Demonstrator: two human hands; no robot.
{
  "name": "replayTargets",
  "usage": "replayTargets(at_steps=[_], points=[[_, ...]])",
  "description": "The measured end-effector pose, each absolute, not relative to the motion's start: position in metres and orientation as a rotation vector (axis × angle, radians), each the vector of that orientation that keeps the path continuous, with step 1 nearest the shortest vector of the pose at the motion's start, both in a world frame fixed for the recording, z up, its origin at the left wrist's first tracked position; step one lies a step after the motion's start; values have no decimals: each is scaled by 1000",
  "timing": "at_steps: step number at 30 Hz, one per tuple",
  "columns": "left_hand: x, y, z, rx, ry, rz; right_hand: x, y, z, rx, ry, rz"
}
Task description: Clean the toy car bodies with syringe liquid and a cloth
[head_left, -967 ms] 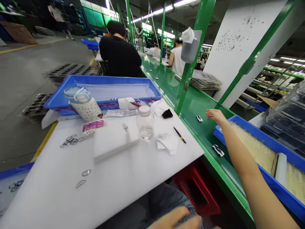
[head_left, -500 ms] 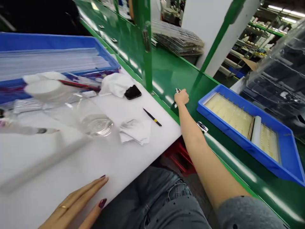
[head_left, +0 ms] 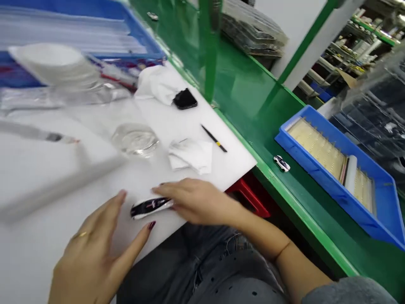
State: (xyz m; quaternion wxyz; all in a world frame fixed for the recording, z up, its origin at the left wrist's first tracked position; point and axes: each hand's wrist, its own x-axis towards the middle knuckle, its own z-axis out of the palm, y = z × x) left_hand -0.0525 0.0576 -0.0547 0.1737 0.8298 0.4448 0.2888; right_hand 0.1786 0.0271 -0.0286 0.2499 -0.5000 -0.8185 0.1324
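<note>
A small white toy car (head_left: 151, 206) with a dark top is in my right hand (head_left: 198, 200), whose fingers grip its right end just above the white worktop (head_left: 41, 249). My left hand (head_left: 91, 249) is open beside the car, thumb and fingers apart, not touching it. Past the hands lie a folded white cloth (head_left: 191, 155) and black tweezers (head_left: 214, 138) with a yellow band. A clear round dish (head_left: 136, 139) sits to the left of the cloth.
A second toy car (head_left: 281, 163) rests on the green conveyor (head_left: 249, 97) at right, beside a blue tray (head_left: 335, 188) of pale strips. A black object (head_left: 185, 99) lies near a crumpled white cloth (head_left: 158, 84). A red stool (head_left: 253, 198) stands below the table edge.
My right hand has come back from the conveyor to the worktop, bringing the toy car. My left hand has risen and spread its fingers near the car. The view has shifted.
</note>
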Motion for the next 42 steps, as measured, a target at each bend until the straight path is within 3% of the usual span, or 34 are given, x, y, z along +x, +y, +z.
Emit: replayTargets(at_steps=[2, 6, 9, 12, 17, 24, 30, 37, 42], points=[[-48, 57, -55, 2480, 1243, 828, 223, 11, -15, -1516, -2147, 275], [-36, 55, -49, 2596, 1279, 927, 343, -48, 0, -2418, -1619, -270], [-31, 50, -49, 2531, 1400, 990, 409, -86, -22, -2853, -1421, -230], [-32, 44, -53, 2446, 1652, 1044, 430, -99, -46, -2973, -1122, -116], [-36, 41, -58, 2419, 1631, 1087, 405, -69, -39, -2715, -1006, -190], [-41, 43, -51, 2241, 1113, 824, 335, 44, -30, -2062, -1481, -25], [-36, 48, -43, 2188, 1285, 839, 291, 81, -18, -1851, -1467, 47], [-26, 53, -37, 2257, 1317, 714, 212, 150, 1, -1376, -1656, 530], [-29, 47, -43, 2168, 1370, 691, 181, 204, -6, -1272, -1640, 780]])
